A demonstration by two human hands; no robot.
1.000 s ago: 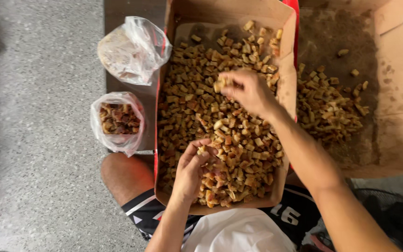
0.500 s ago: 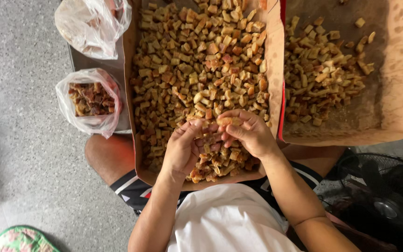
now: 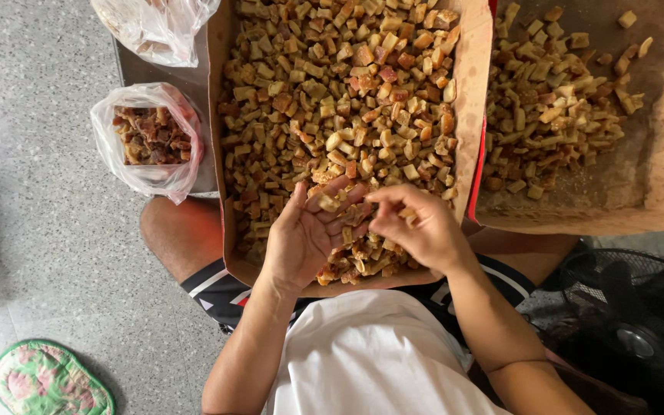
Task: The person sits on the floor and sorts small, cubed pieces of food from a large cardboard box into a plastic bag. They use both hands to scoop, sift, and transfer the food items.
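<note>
1. Over the lap, at the centre of my view, both bare hands meet above a cardboard tray (image 3: 232, 92) heaped with small tan and brown cubed pieces (image 3: 347, 100)
2. My left hand (image 3: 309, 234) lies palm up, fingers spread and relaxed, cradling a few pieces (image 3: 330, 201) near the fingertips; it grips nothing tightly
3. My right hand (image 3: 416, 227), at about three o'clock from the left one and touching it, is curled with its fingertips pinched together over the left palm; I cannot tell whether a piece is held between them
4. At two o'clock from the hands, a second cardboard tray (image 3: 655, 177) holds a thinner scatter of paler pieces (image 3: 555, 115), leaving brown card bare along its lower and right parts
5. At ten o'clock, just beside the first tray, an open clear plastic bag (image 3: 147, 138) holds darker reddish-brown bits
6. At eleven o'clock, at the top edge, another clear plastic bag (image 3: 155, 27) is only partly in view
7. At five o'clock, a dark fan (image 3: 632, 315) sits on the floor
8. At eight o'clock, a green floral slipper (image 3: 48, 380) rests on grey speckled floor (image 3: 32, 192)
9. At six o'clock, a white shirt (image 3: 370, 353) fills the lower centre
</note>
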